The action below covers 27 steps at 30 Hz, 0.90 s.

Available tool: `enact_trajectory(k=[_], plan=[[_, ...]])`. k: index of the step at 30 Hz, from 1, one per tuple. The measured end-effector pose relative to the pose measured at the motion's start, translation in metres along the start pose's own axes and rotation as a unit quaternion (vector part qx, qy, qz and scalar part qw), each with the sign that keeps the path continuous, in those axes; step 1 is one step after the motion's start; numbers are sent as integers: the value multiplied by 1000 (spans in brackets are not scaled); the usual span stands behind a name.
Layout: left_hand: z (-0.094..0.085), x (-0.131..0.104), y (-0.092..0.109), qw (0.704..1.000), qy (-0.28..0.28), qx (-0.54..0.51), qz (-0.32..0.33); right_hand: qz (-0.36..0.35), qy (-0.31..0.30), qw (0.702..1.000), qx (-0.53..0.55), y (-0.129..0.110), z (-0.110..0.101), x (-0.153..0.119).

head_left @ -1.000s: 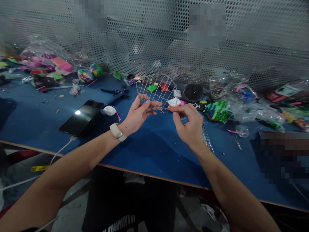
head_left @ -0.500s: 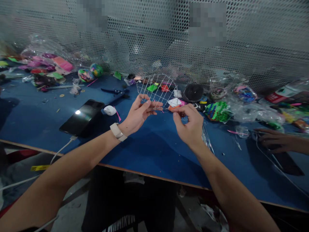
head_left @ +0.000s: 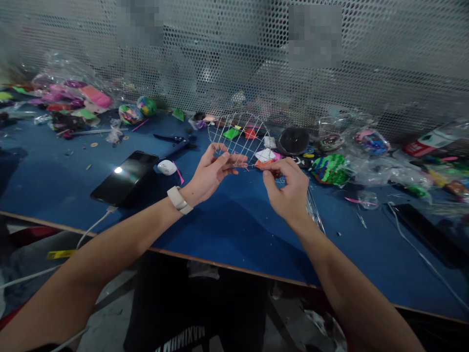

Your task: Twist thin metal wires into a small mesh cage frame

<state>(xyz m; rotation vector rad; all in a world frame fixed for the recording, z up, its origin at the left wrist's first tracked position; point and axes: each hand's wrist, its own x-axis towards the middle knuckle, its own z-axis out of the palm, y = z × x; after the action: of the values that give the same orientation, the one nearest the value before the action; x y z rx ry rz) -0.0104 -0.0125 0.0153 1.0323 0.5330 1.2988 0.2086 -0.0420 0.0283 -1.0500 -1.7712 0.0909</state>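
A rounded frame of thin silvery wire, crossed by several slanting wires, stands up above the blue table. My left hand, with a pale band on the wrist, holds it at the lower left; the thumb is bent and the fingers reach behind the lower edge. At the lower right my right hand pinches the frame's wire between thumb and forefinger; the fingertips hide the exact spot. Loose straight wires lie beside my right wrist.
Pliers with dark handles, a black phone on a cable and a white rounded object lie left. A black bowl, a green-blue lump and plastic bags line the back. Another phone lies right. Perforated metal rises behind.
The other person's hand at the right has left the view, uncovering the phone there. My two hands and the wire frame look almost unmoved.
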Motion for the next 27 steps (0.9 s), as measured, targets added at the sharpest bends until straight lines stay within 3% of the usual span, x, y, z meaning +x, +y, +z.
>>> enact_trajectory(k=[27], plan=[[2,-1,1,999,2,38,29,2,-9,1000,13,3,1,-1]])
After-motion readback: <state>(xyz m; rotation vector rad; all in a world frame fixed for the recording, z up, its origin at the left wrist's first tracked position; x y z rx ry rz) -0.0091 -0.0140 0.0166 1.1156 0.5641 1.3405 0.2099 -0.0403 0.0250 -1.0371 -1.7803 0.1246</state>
